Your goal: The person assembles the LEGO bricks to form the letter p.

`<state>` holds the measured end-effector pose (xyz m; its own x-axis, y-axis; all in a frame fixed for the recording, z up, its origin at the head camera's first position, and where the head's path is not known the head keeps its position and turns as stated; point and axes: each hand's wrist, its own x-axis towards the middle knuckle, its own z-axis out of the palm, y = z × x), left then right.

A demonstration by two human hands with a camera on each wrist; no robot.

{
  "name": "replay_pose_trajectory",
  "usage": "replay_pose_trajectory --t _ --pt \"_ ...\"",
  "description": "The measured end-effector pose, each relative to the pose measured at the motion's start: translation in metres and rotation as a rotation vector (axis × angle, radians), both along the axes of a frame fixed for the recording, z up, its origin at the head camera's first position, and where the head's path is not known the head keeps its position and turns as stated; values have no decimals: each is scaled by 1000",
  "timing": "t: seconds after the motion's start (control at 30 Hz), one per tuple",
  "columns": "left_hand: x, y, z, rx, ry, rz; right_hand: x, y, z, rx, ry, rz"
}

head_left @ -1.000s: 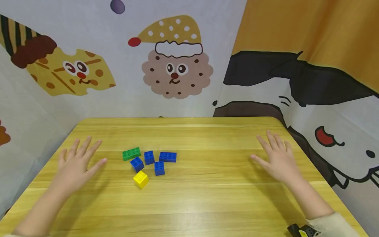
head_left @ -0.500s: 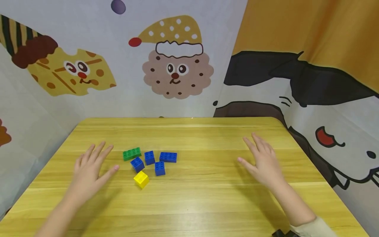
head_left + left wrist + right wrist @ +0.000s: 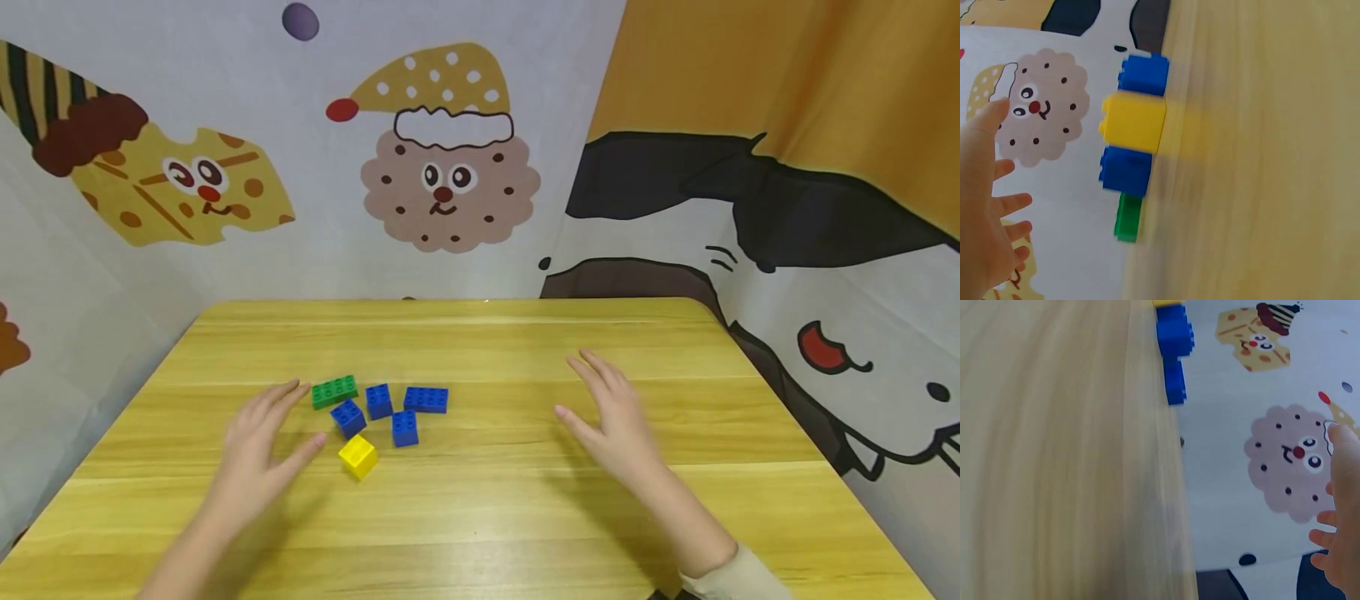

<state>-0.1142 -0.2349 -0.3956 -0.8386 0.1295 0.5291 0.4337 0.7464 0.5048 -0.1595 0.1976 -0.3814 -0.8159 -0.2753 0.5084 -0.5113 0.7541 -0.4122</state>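
A small cluster of toy bricks lies on the wooden table (image 3: 480,500): a green brick (image 3: 334,391), a yellow brick (image 3: 357,456), and several blue bricks, one long (image 3: 426,399) and the others small (image 3: 348,417). My left hand (image 3: 264,442) hovers open just left of the cluster, fingertips close to the green brick and thumb near the yellow one, holding nothing. My right hand (image 3: 611,417) is open too, well right of the bricks. The left wrist view shows the yellow brick (image 3: 1133,122), blue bricks (image 3: 1125,170) and the green brick (image 3: 1126,217) with my left hand (image 3: 985,206) beside them.
Cartoon-printed cloth (image 3: 442,167) hangs behind and along both sides of the table. The table's far edge (image 3: 450,302) meets the cloth. The right wrist view shows blue bricks (image 3: 1174,337) on the table and my right hand's fingers (image 3: 1341,506) against the cloth.
Both hands have moved inward toward the bricks: the left slid right to the cluster's edge, the right moved left. The bricks have stayed where they were.
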Motion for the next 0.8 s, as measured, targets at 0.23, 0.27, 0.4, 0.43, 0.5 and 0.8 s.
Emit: replay_pose_trajectory --t 0.23,0.27,0.4,0.43,0.5,0.8 --pt "3 9 -9 90 -33 -14 1 -28 -4 -78 -58 62" --pt "4 10 -10 101 -43 -13 1 -32 -5 -89 -70 68" --pt "7 14 -14 144 -83 -1 0 -45 -10 -135 -104 100" --pt "7 15 -16 153 -95 1 0 -49 -11 -145 -110 108" --pt "9 17 -19 170 -116 6 -1 -56 -12 -164 -121 128" --pt "12 22 -33 237 -176 20 -3 -84 -18 -240 -182 203"
